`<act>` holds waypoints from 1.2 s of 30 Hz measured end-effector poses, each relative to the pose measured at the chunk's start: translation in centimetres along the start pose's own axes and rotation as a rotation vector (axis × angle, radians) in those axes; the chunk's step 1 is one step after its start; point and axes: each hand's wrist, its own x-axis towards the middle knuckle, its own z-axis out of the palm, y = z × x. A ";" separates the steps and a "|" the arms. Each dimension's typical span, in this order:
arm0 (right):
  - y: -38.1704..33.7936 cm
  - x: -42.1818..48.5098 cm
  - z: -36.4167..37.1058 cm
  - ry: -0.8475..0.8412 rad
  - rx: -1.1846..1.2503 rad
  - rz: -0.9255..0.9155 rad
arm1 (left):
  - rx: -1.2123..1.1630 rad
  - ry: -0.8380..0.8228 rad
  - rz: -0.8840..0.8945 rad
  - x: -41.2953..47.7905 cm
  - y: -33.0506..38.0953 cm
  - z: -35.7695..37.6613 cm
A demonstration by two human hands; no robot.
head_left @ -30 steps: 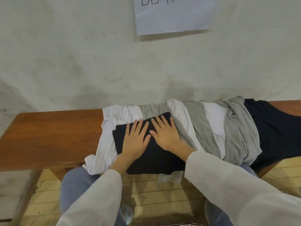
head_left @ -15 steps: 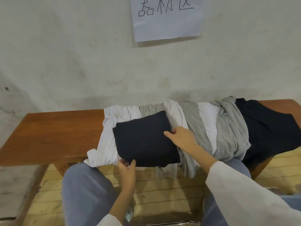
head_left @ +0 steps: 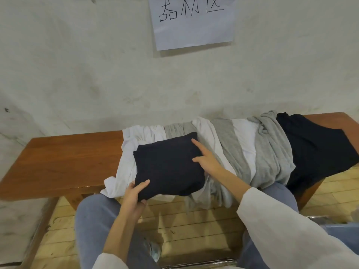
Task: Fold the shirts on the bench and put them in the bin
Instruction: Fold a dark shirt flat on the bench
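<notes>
1. Two knees (head_left: 93, 220) in blue trousers are nearest, above a pale plank floor (head_left: 194, 226).
2. The left hand (head_left: 135, 193) pinches the folded navy shirt (head_left: 167, 164) at its near-left corner, with the thumb on top and the fingers curled beneath. Half a second ago this hand was open just below that edge, holding nothing.
3. The folded navy shirt is almost square, so I cannot tell its long axis. It sits slightly skewed, with its far-right corner pointing toward the wall. It lies on a spread white shirt (head_left: 126, 164) on the wooden bench (head_left: 68, 156).
4. The right hand (head_left: 207, 162) is spread. Its forefinger lies straight along the shirt's right edge and now reaches toward the far corner, and its thumb tip is on the cloth. Its other fingers are hidden.
5. Further right, grey and white shirts (head_left: 268, 152) lie in a heap beside another dark garment (head_left: 314, 150).
6. A handwritten paper sign (head_left: 192, 22) hangs on the wall.
</notes>
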 end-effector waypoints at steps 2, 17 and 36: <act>-0.7 0.2 -0.3 -0.006 0.160 0.081 | 0.000 -0.028 0.005 -0.4 1.7 -0.1; 1.7 -15.6 -16.2 0.589 0.331 -0.013 | 1.386 -0.824 0.122 -4.9 2.9 24.0; 29.6 -37.9 -30.7 1.075 0.486 0.487 | 1.806 -1.347 -0.200 -10.3 -38.7 41.8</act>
